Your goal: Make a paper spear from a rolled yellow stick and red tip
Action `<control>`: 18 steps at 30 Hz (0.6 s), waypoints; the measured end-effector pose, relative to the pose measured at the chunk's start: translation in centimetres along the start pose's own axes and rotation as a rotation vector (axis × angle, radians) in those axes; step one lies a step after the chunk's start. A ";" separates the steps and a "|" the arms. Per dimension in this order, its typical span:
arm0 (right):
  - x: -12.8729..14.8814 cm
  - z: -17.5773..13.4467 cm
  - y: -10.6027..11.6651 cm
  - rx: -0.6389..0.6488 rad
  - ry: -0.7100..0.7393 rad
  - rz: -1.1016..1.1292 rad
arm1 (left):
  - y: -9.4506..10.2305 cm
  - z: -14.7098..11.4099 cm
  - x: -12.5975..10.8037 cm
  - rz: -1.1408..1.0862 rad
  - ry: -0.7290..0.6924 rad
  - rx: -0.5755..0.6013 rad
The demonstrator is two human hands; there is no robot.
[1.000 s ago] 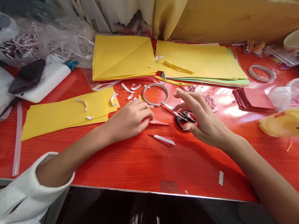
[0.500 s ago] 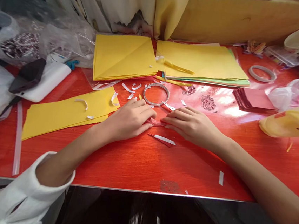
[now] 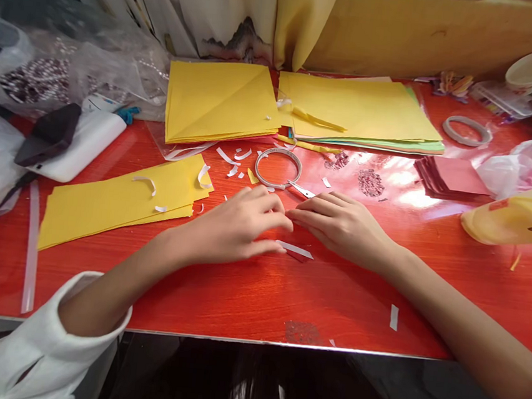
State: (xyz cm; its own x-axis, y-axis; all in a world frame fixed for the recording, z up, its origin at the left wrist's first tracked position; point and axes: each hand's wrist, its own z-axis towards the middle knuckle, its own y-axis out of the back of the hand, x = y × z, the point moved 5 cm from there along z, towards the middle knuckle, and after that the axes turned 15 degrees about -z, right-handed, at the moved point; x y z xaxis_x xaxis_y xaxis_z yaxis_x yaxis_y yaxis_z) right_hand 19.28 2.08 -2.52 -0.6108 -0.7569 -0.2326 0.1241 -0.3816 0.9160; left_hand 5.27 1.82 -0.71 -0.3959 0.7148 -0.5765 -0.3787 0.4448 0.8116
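My left hand (image 3: 244, 226) is just over the red table, thumb and fingers apart, with nothing seen between them. Its thumb tip is at a narrow white strip on red paper (image 3: 296, 250). Close on its right, my right hand (image 3: 345, 226) has its fingers pressed together and pointing left. Whatever they hold is hidden behind them. Behind the hands lie a roll of narrow tape (image 3: 278, 168) and a small white-handled tool (image 3: 301, 190), partly covered by my right hand. Curled white scraps (image 3: 233, 171) are scattered beside the roll.
Yellow paper strips (image 3: 115, 207) lie at left, near a white box-like device (image 3: 83, 144). Yellow sheets (image 3: 223, 104) are stacked at the back. On the right are dark red paper squares (image 3: 459, 177), another tape roll (image 3: 467, 131) and a yellowish cup (image 3: 513, 217) on its side.
My left hand has opened and let go of the small red piece that was between both hands. That piece no longer shows. My right hand has barely moved.
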 end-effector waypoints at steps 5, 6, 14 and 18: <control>0.2 -0.1 0.0 -0.023 0.007 0.003 | -1.9 0.2 -0.8 0.060 -0.032 0.081; 0.2 -0.1 0.0 -0.019 0.018 0.001 | -2.0 0.3 -0.8 0.053 -0.032 0.078; 0.2 0.0 0.3 -0.021 0.005 0.036 | -2.0 0.1 -0.3 -0.070 0.031 0.062; -0.1 0.1 0.4 -0.042 -0.055 0.118 | -2.0 0.0 -0.4 -0.071 0.026 0.074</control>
State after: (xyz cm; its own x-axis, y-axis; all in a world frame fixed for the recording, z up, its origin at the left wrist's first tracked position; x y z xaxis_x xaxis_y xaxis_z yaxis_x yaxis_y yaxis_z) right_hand 19.32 1.99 -2.10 -0.6321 -0.7678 -0.1048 0.2293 -0.3145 0.9212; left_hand 6.17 0.69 -2.10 -0.3920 0.6666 -0.6340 -0.3443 0.5328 0.7730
